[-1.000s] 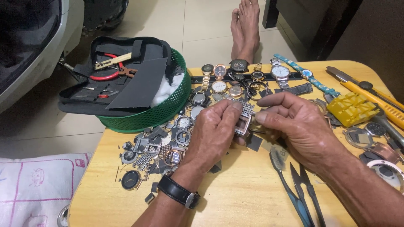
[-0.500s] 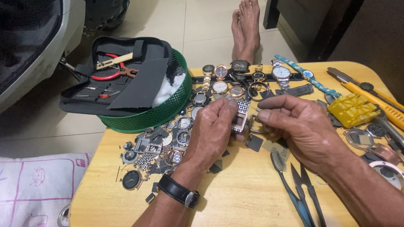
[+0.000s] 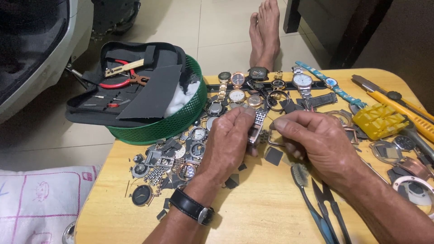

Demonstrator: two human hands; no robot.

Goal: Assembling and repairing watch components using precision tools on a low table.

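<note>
In the head view, the left hand (image 3: 229, 143) is pinching a small rectangular watch (image 3: 254, 131) with a metal link band between thumb and fingers, holding it just above the middle of the wooden table (image 3: 262, 212). The right hand (image 3: 316, 143) is closing its thumb and forefinger right beside the watch; whether it is gripping anything cannot be told. Loose watch parts (image 3: 169, 158) are lying to the left, a row of watches (image 3: 253, 86) is sitting on the far side, and a green basket (image 3: 174, 122) is carrying a black tool case (image 3: 131, 86) at far left. Tweezers (image 3: 332, 210) are lying near the right wrist.
</note>
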